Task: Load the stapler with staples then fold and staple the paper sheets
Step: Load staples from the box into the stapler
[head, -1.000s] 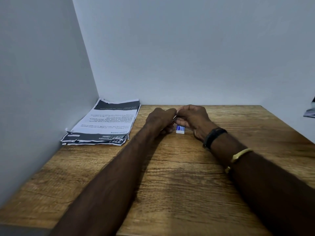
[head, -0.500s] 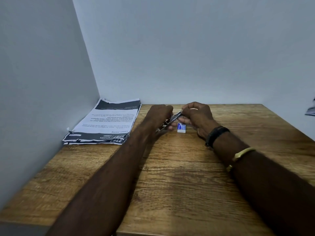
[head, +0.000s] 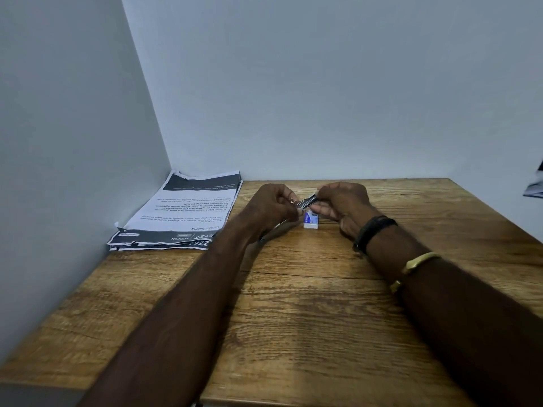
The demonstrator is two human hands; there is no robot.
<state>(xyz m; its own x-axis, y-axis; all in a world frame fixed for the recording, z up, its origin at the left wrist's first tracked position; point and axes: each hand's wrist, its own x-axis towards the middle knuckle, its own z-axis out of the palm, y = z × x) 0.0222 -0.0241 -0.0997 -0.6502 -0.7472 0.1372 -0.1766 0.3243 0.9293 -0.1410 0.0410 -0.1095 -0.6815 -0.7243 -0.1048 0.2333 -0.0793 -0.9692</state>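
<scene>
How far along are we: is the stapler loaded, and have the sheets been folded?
Nothing looks finished. In hand: the left hand and right hand both grip the small metal stapler just above the staple box on the table; whether staples are in cannot be told. Left: the paper sheets lie flat in a stack by the left wall, unfolded, so folding and stapling remain.

Most of the stapler (head: 305, 202) is hidden by the left hand (head: 271, 205) and right hand (head: 343, 201). The label on the small box (head: 311, 222) is blurred. A dark thing (head: 536, 183) at the far right is cut off by the edge.
</scene>
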